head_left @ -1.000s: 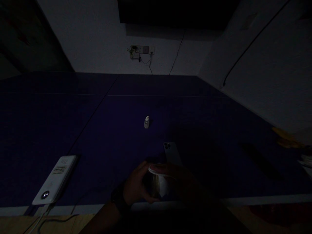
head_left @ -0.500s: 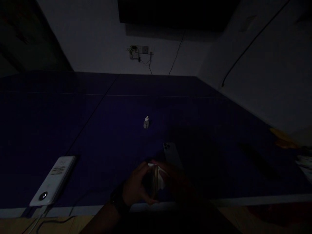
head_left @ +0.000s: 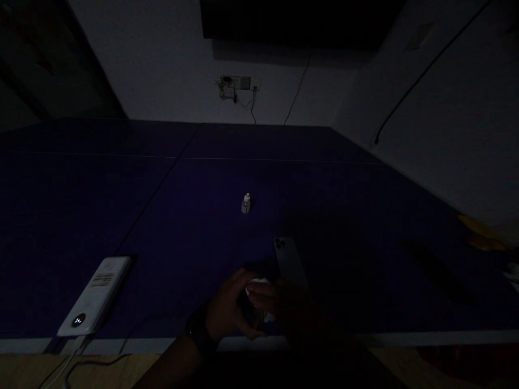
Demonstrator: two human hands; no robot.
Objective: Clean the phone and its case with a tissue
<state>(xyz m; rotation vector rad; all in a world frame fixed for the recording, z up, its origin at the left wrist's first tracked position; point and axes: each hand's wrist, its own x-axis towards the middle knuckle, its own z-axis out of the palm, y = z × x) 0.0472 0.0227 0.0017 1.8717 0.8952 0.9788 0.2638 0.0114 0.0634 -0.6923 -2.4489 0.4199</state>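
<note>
In the dim head view, my left hand (head_left: 231, 308), with a dark watch on the wrist, curls around a thin flat object (head_left: 258, 319) seen nearly edge-on. Its thumb and fingers grip opposite ends; its kind is too dark to make out. My right hand (head_left: 275, 302), mostly in shadow, presses a white cloth or tissue (head_left: 261, 281) against that object, fingers bent over it. Just beyond the right hand a phone (head_left: 290, 262) lies back up, its camera lenses at the far end. A small bottle with a white cap (head_left: 245, 205) stands upright farther off.
On the left of the dark blue tabletop (head_left: 182, 216) lies a white power bank (head_left: 95, 297) with cables at its near end. A dark, long shape (head_left: 438, 270) and a yellow-orange item (head_left: 482, 232) lie to the right. A wall with sockets (head_left: 239, 84) rises behind.
My right hand has shifted over the top edge of the flat object, its fingers now folded across the white cloth. My left hand keeps its grip. The view has shifted slightly.
</note>
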